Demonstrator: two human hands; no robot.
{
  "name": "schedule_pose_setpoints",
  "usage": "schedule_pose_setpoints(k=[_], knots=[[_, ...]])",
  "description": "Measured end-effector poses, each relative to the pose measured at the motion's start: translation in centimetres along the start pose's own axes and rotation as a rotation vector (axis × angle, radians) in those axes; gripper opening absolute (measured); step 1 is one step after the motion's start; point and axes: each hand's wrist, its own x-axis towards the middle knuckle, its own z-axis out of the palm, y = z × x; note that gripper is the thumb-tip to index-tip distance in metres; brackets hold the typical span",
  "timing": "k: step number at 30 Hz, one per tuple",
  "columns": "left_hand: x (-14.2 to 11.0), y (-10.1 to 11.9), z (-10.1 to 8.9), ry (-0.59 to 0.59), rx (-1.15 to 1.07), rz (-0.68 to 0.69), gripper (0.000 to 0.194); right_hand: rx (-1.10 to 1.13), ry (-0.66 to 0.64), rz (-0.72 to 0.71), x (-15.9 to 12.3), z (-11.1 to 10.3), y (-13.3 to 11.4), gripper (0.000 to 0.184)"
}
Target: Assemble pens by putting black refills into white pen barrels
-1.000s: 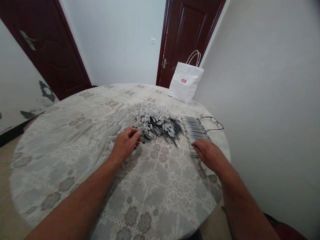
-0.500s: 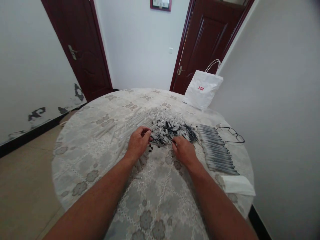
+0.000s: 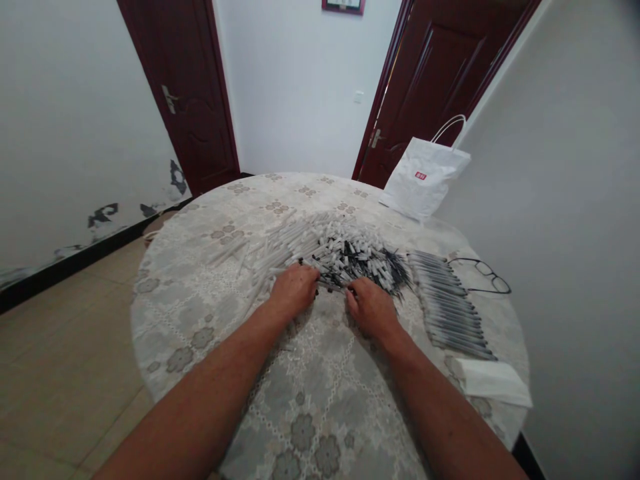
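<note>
My left hand is closed at the near left edge of the pile of pen parts, its fingertips partly hidden. Opposite it, my right hand pinches with thumb and forefinger. A thin pen spans the small gap between the two hands, one end in each. Just beyond them lie white and black pen caps in a heap. Long clear pen barrels lie behind and left of my left hand. Dark thin pieces fan out at the heap's right side.
A row of pens with dark ends lies at the right, beside eyeglasses and a folded white cloth or paper. A white bag stands at the back right of the round table with its patterned cloth.
My hands have come closer together, and the pen now reaches from one to the other. The left hand has turned over, knuckles up. The whole view has shifted slightly.
</note>
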Motion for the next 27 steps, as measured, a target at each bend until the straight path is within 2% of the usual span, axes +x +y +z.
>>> schedule_pose_setpoints(k=[4,12,18,27], knots=[[0.1,-0.1,0.4,-0.018,0.09,0.096,0.023,0.003,0.038,0.076,0.2,-0.5,1.7,0.022],[0.0,0.7,0.5,-0.025,0.138,0.178,0.015,-0.023,0.022,0.176,0.5,-1.3,4.5,0.021],[-0.1,1.1,0.3,-0.052,0.142,0.229,0.017,-0.012,-0.003,0.113,0.4,-1.3,3.7,0.021],[-0.3,1.1,0.4,-0.08,0.127,0.243,0.009,0.006,-0.008,0.034,0.1,-1.4,2.8,0.021]])
